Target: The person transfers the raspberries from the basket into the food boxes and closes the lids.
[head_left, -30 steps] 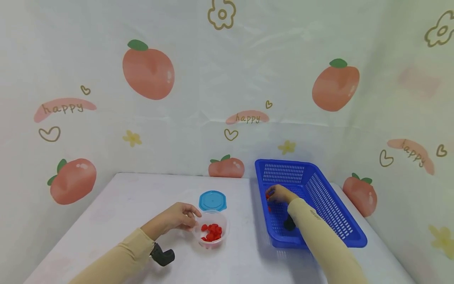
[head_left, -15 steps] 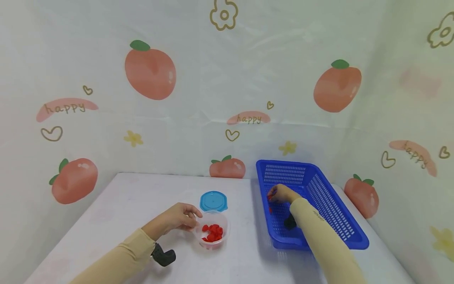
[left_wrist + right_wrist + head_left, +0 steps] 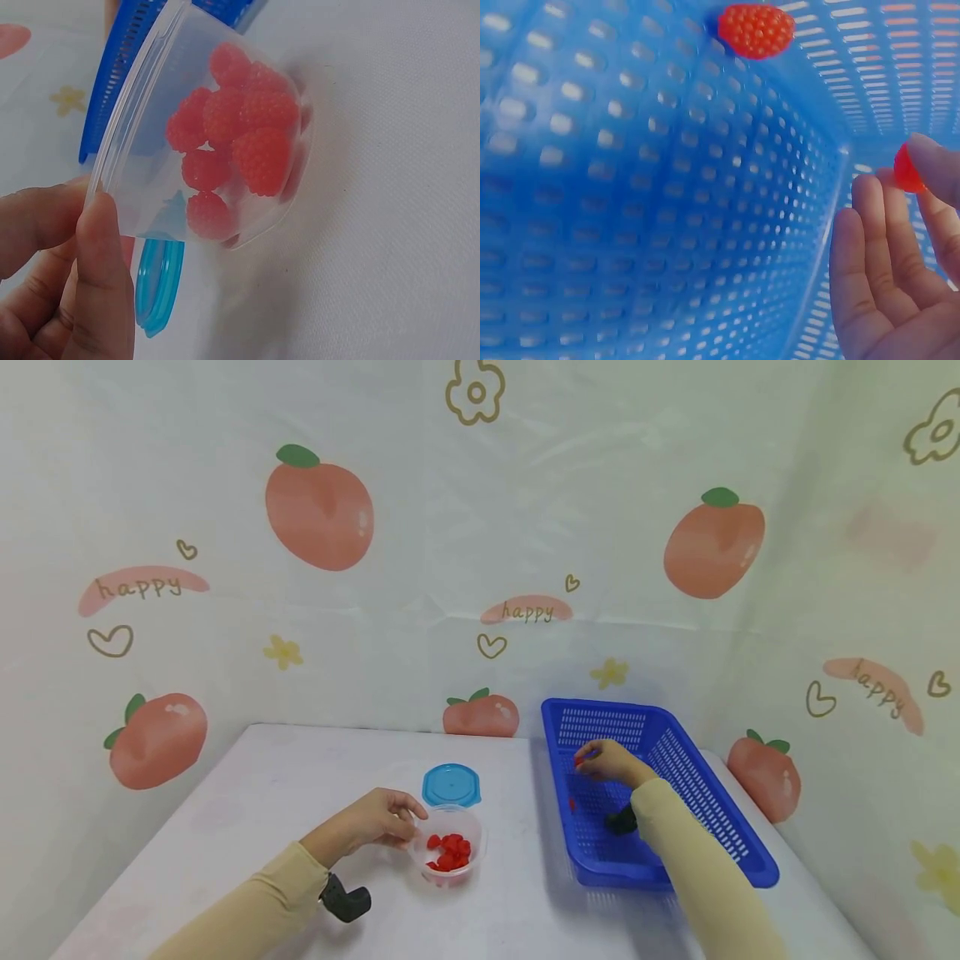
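Note:
My left hand (image 3: 375, 820) pinches the rim of a clear plastic tub (image 3: 472, 858) between thumb and fingers. Several red raspberries (image 3: 225, 124) lie in the bottom of that tub. Inside the blue basket (image 3: 558, 827), my right hand (image 3: 611, 762) pinches one raspberry (image 3: 907, 169) between thumb and fingertips, raised above the basket floor. Another raspberry (image 3: 756, 31) rests in the basket, showing as a small red spot by the left wall in the head view.
A blue lid (image 3: 452, 785) lies on the white table (image 3: 337, 768) just behind the tub. The basket's raised walls surround the right hand. A patterned cloth (image 3: 420, 527) hangs behind the table.
My right hand has lifted from the basket's left side, moving up and a little right with a raspberry in its fingertips. The left hand and tub stay in place.

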`<state>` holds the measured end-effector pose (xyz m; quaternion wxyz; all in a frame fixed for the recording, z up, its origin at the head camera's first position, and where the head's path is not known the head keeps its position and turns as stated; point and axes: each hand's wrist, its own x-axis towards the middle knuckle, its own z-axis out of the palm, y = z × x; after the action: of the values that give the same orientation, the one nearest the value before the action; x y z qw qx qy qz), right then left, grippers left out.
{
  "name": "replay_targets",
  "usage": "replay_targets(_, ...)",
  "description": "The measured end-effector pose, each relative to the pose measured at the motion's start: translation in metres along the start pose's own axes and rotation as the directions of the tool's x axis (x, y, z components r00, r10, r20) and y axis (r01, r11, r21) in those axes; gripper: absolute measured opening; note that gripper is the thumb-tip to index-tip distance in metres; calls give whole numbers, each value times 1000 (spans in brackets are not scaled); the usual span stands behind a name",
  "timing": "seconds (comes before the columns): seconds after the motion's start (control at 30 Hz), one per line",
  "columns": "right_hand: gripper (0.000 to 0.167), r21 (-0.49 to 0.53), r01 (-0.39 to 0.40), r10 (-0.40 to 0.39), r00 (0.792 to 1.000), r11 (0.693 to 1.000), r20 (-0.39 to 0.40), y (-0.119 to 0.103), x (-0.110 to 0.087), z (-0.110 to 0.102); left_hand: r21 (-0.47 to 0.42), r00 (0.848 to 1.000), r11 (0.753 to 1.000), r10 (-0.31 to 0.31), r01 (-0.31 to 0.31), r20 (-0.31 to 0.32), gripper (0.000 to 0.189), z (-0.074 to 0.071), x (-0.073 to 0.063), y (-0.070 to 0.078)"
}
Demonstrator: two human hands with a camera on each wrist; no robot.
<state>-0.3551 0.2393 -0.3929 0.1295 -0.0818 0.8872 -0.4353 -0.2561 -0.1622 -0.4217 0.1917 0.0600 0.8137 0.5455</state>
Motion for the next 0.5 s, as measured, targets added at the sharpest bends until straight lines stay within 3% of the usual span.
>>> replay_targets(0.23, 32, 131, 23, -17, 999, 991, -45, -3, -6, -13, 4, 1000, 1000, -15, 15, -12, 26, 0, -1, 0)
replay_targets(0.5, 45, 223, 82, -49, 988, 971, -147, -36, -29, -26, -5, 1000, 1000, -15, 15, -8, 27, 0, 1, -1)
